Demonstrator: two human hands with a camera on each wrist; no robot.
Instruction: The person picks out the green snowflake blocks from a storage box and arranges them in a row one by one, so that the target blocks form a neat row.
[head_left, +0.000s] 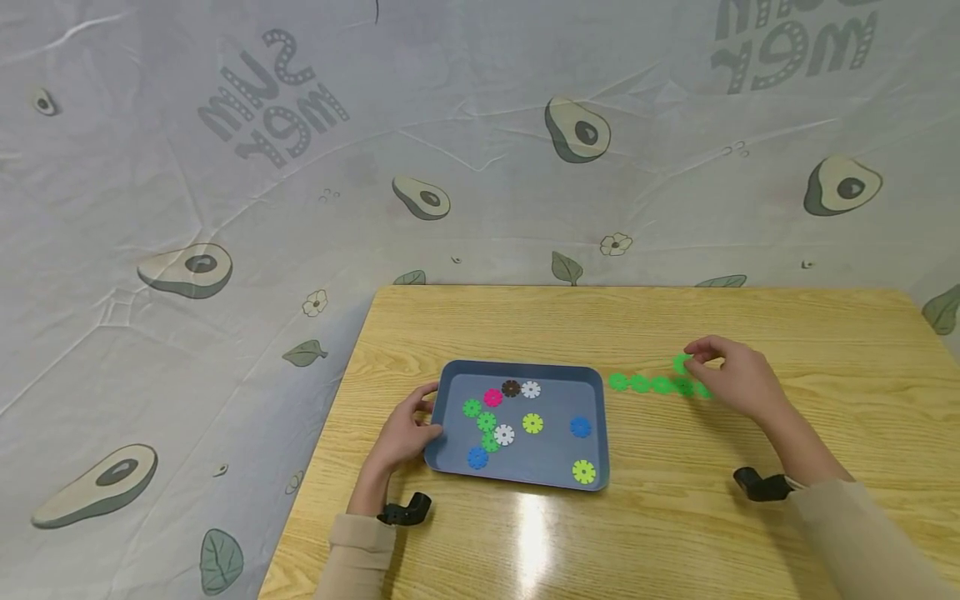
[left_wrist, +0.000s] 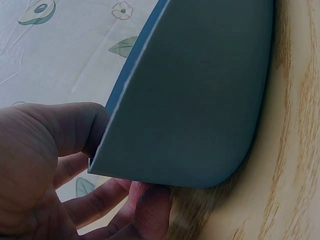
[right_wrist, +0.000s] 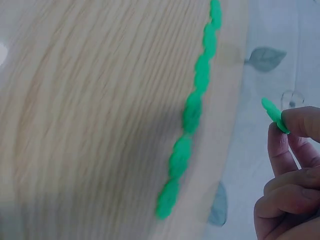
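Note:
My right hand [head_left: 731,377] pinches a green notched disc [right_wrist: 273,112] between thumb and fingertips, raised over the table's right side. Below it runs a line of several green notched discs [head_left: 640,383], lying end to end beside the tray. At the left, my left hand [head_left: 405,429] grips the blue-grey tray [head_left: 555,392] by its side, thumb at the rim and fingers against the outer wall. Inside the tray lie loose notched discs: several green ones [head_left: 472,407], a pink one [head_left: 492,397], a brown one [head_left: 511,388], and white, yellow and blue ones.
The wooden table [head_left: 660,533] carries the tray and the green line. Behind and left of it hangs a pale cloth [head_left: 480,100] printed with avocados and leaves. A black wrist camera [head_left: 407,510] sits on the left wrist, another [head_left: 761,485] on the right.

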